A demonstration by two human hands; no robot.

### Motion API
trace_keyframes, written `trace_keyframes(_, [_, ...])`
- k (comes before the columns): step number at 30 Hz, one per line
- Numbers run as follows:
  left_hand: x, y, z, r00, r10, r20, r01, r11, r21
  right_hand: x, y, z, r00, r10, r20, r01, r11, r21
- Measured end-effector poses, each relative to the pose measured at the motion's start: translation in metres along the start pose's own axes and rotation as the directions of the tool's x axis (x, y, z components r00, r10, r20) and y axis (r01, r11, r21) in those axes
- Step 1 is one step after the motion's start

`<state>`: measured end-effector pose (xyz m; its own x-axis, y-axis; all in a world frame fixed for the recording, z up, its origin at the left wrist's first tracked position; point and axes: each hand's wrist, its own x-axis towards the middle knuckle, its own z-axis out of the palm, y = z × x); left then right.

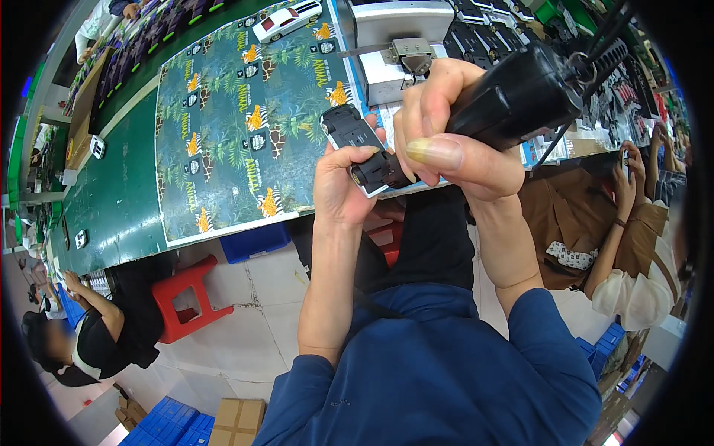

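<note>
My left hand (336, 189) is closed round a toy car (348, 128), turned underside up so that its black base faces me and a white body edge shows along the side. In my right hand (480, 169) is a black electric screwdriver (513, 97), its cable running off to the upper right. The screwdriver's tip is hidden by my right fingers, close to the near end of the car. Both hands are above the front edge of the bench. A finished-looking white toy car (288, 22) stands on the printed sheet beyond my left hand.
A printed jungle-pattern sheet (223, 134) covers part of the green bench (111, 201). A metal fixture (405, 56) stands just beyond my right hand. Several black car bases (483, 41) lie at the far right. Co-workers sit at both sides; a red stool (186, 301) is below left.
</note>
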<state>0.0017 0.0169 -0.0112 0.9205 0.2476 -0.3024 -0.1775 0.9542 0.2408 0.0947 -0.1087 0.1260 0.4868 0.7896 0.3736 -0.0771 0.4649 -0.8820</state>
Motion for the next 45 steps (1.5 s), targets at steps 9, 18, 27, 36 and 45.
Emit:
trace_keyframes(9, [0.001,0.070,0.023,0.579,0.349,0.736,-0.532,-0.523,0.666,-0.012,-0.018,-0.031,0.907,-0.355,0.229,0.308,0.927,0.216])
trace_keyframes(18, [-0.052,0.282,-0.034,0.817,-0.101,0.568,-0.059,-0.994,-0.092,-0.045,-0.020,-0.063,0.961,-0.268,-0.064,0.270,0.963,0.023])
trace_keyframes(27, [-0.063,0.180,-0.032,0.605,0.077,0.793,-0.286,-0.908,0.306,-0.046,-0.022,-0.057,0.959,-0.273,-0.081,0.274,0.962,0.006])
trace_keyframes(36, [0.045,-0.092,0.069,0.566,0.192,0.801,-0.708,-0.384,0.592,-0.093,-0.089,-0.082,0.934,-0.278,0.226,0.256,0.959,0.121])
trace_keyframes(45, [0.132,-0.201,0.142,0.857,0.169,0.487,-0.322,-0.562,0.762,-0.130,-0.136,-0.110,0.926,-0.247,0.284,0.238,0.969,0.068])
